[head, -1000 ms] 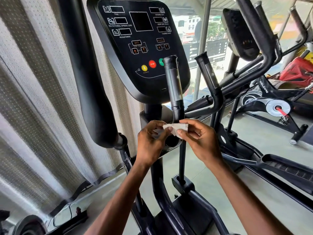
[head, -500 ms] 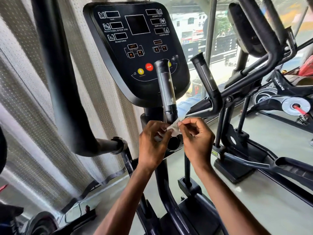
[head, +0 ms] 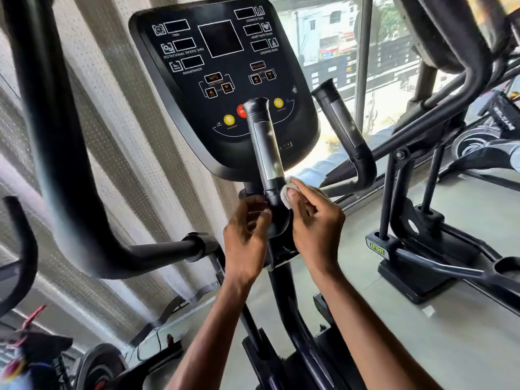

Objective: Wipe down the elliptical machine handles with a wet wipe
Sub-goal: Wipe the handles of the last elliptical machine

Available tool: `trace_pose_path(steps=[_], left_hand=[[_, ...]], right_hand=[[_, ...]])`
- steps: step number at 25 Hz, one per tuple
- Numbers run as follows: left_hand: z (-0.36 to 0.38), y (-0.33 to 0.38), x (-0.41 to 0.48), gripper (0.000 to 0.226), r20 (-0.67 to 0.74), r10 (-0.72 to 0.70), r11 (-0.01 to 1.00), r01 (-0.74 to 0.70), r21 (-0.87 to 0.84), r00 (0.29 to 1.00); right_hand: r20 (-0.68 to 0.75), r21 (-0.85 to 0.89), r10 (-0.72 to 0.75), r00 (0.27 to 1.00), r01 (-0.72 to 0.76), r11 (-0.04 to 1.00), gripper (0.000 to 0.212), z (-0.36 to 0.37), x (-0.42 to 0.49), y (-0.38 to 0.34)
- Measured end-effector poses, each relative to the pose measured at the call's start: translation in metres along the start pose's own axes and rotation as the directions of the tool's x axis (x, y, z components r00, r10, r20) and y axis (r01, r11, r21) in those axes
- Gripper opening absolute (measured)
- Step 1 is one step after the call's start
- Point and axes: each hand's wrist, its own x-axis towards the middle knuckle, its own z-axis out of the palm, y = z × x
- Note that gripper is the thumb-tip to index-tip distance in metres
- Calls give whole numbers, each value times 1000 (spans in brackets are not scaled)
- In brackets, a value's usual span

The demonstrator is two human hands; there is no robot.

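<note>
The elliptical's short black handle (head: 266,147), with a shiny sensor strip, rises in front of the console (head: 222,80). My right hand (head: 316,220) pinches a small white wet wipe (head: 285,196) and presses it against the right side of that handle's lower end. On the left side of the same bend, my left hand (head: 247,229) has its fingers and thumb curled against the handle. A second short handle (head: 344,130) stands untouched to the right. The long black moving arm (head: 56,130) curves down at the left.
A perforated curtain (head: 135,153) hangs behind the machine on the left. Another elliptical (head: 439,266) stands on the grey floor to the right, in front of a window. More dark equipment sits at the lower left.
Both hands pinched the wipe in front of the handle's base before. Now the right hand alone carries it against the handle's right side, and the left hand has moved to the left side.
</note>
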Motion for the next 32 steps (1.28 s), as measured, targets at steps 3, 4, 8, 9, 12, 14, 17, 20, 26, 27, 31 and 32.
trace_pose_path(steps=[3, 4, 8, 9, 12, 14, 17, 20, 26, 27, 31, 32], left_hand=[[7, 7, -1, 15, -54, -2, 1000, 3, 12, 999], [9, 10, -1, 11, -70, 0, 1000, 1, 21, 998], [20, 22, 0, 7, -138, 9, 995, 6, 104, 990], [23, 22, 0, 6, -151, 14, 992, 5, 124, 988], [26, 23, 1, 5, -178, 19, 986, 11, 167, 984], [25, 26, 2, 11, -169, 24, 984, 7, 177, 985], [28, 30, 4, 20, -158, 13, 982, 17, 189, 987], [30, 34, 6, 15, -169, -4, 972, 43, 230, 986], [28, 38, 7, 10, -159, -42, 954, 86, 287, 986], [30, 39, 8, 7, -168, -30, 951, 79, 298, 985], [30, 40, 8, 16, -174, -20, 945, 75, 319, 985], [30, 41, 7, 14, -170, -18, 945, 73, 319, 985]], right_hand=[[24, -30, -114, 993, 115, 993, 23, -10, -27, 8], [42, -1, -71, 997, 71, 997, 23, -13, -34, 12], [20, 190, 167, 986, -168, 967, 22, 8, 3, 10], [9, 229, 154, 988, -152, 962, 21, 13, 14, 4], [13, 209, 58, 998, -59, 976, 18, 12, 20, -3], [62, 191, 156, 986, -166, 968, 19, 7, 17, 1], [185, 324, 332, 925, -376, 868, 19, 29, 57, 2], [203, 323, 282, 938, -336, 885, 21, 59, 124, -8], [229, 298, 258, 938, -321, 899, 23, 60, 121, 3], [228, 292, 278, 933, -338, 895, 22, 64, 127, 0], [131, 250, 134, 982, -164, 954, 19, 63, 140, -18], [107, 227, 84, 991, -107, 968, 20, 59, 133, -19]])
